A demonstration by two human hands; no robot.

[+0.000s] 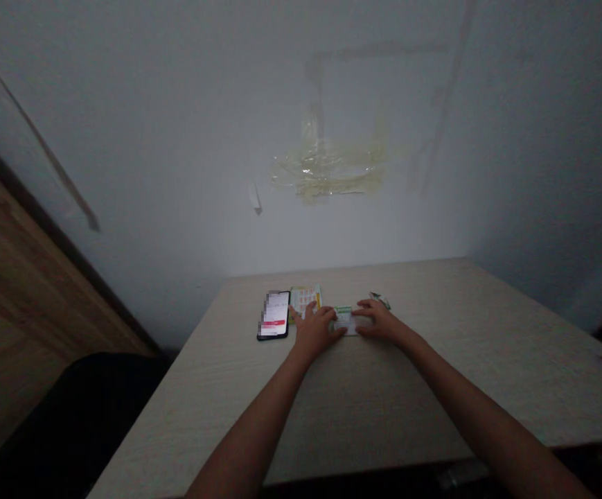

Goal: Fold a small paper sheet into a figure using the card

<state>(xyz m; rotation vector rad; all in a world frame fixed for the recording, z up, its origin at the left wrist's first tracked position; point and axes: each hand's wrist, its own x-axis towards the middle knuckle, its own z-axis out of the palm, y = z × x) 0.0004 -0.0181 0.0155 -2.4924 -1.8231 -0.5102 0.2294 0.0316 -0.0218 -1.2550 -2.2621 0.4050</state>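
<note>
A small pale printed card or packet (345, 321) with a green band along its top lies on the table between my two hands. My left hand (314, 330) has its fingers spread, with the thumb and a fingertip at the card's left edge. At the right edge, the fingertips of my right hand (377, 321) touch it, the fingers apart. Behind my left hand is a larger printed leaflet (305, 298), partly covered by the fingers. Just beyond my right hand lies a small green and white piece (380, 299), whose kind I cannot make out.
A phone (274, 317) with a lit, partly blurred screen lies left of my left hand. The light wooden table (217, 388) meets a grey wall (176, 173) bearing peeling clear tape (332, 177). A dark shape (82, 409) and brown wooden panelling (14, 291) stand at the left.
</note>
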